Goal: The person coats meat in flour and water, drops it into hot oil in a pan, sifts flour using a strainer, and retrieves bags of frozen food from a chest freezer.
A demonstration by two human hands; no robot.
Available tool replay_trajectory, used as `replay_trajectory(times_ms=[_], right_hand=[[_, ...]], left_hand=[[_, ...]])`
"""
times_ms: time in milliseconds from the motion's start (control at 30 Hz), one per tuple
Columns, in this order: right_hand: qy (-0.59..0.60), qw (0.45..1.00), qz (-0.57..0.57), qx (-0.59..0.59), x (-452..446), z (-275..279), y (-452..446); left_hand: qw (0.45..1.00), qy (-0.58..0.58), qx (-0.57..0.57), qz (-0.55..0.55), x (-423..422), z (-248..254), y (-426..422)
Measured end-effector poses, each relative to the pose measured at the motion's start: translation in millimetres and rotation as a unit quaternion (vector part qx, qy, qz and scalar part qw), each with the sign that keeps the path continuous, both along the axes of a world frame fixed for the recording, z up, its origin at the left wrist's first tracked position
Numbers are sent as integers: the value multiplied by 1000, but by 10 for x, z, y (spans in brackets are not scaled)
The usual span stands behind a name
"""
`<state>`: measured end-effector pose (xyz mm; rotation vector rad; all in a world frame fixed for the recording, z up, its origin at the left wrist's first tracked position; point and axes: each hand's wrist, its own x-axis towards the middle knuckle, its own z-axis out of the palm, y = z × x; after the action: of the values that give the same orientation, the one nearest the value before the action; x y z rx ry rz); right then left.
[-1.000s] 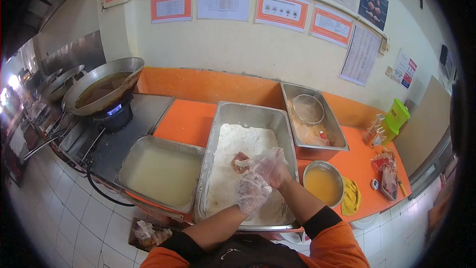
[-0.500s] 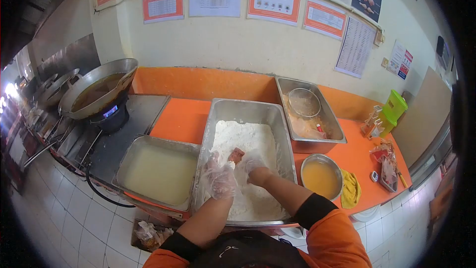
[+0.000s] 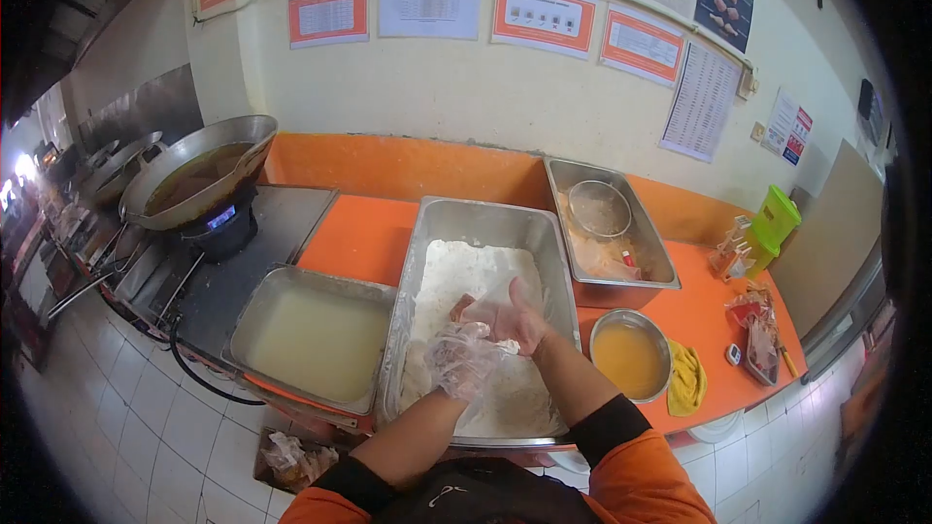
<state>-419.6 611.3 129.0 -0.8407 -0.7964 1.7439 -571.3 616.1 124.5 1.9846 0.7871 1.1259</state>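
Flour (image 3: 476, 264) could scatter beyond the pan (image 3: 490, 223) if your open right hand (image 3: 525, 322) flicks sharply; grip of your left hand (image 3: 460, 363), indeterminate.

A: Where are we looking from?
B: From the wearer's head, above the near edge of the orange counter (image 3: 354, 238), facing forward and steeply down.

A: How near are we?
B: Close enough that our forearms rise from the bottom edge, and the left hand (image 3: 458, 361) and right hand (image 3: 524, 322) sit near mid-frame, over the deep metal pan (image 3: 485, 219).

A: And how wide do we see?
B: Very wide, with curved edges and dark corners: from the wok (image 3: 233, 132) at left to the green container (image 3: 774, 221) at right, the wall (image 3: 417, 87) farther off above, floor tiles (image 3: 146, 408) below. All in our single view.
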Motion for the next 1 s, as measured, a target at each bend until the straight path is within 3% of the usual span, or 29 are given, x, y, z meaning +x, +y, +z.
replay_trajectory(times_ms=[67, 233, 333, 367, 400, 433, 533, 600, 667, 733, 767, 800, 833, 867, 933, 1000], right_hand=[[25, 1000, -2, -3, 29, -205, 95], [83, 996, -25, 4, -1, -322, 110], [30, 998, -39, 44, 47, -375, 99], [-188, 964, -13, 187, 82, -387, 119], [-394, 863, 12, 316, 127, -390, 156], [-573, 700, 37, 424, 152, -391, 173], [-563, 761, -49, 318, -170, -173, -77], [-510, 757, -117, 391, -267, -205, -52], [-548, 731, -163, 372, -259, -203, -30], [-670, 672, -183, 257, -187, -168, 52], [-514, 806, -206, 211, -100, -235, 129], [-331, 896, -246, 163, -62, -206, 176], [-25, 955, -272, 112, -52, -193, 121], [285, 918, -271, 50, -53, -163, 50], [248, 944, -215, -38, -19, -159, 27], [75, 985, -153, -7, 46, -530, 130]], left_hand=[[999, 28, -12, -19, -28, 70, -11], [976, 167, 138, 11, 37, -357, 106], [996, 77, 47, 23, 66, -526, 114], [995, 73, 52, 39, 52, -529, 115], [995, 68, 58, 55, -19, -277, 59], [993, 63, 63, 71, -71, -74, 11], [994, 69, 23, 81, -135, 187, -70], [994, 31, 19, 103, -116, 129, -65], [990, -21, 67, 119, -107, 142, -65], [981, -64, 110, 143, -143, 244, -85], [979, -73, 103, 162, -161, 286, -104], [979, -56, 43, 194, -175, 319, -137], [974, -38, -19, 224, -180, 331, -157], [986, -2, -19, 169, -155, 226, -113], [996, 69, -14, 55, -62, 13, 35], [990, 111, 21, 79, -56, 130, -112]])
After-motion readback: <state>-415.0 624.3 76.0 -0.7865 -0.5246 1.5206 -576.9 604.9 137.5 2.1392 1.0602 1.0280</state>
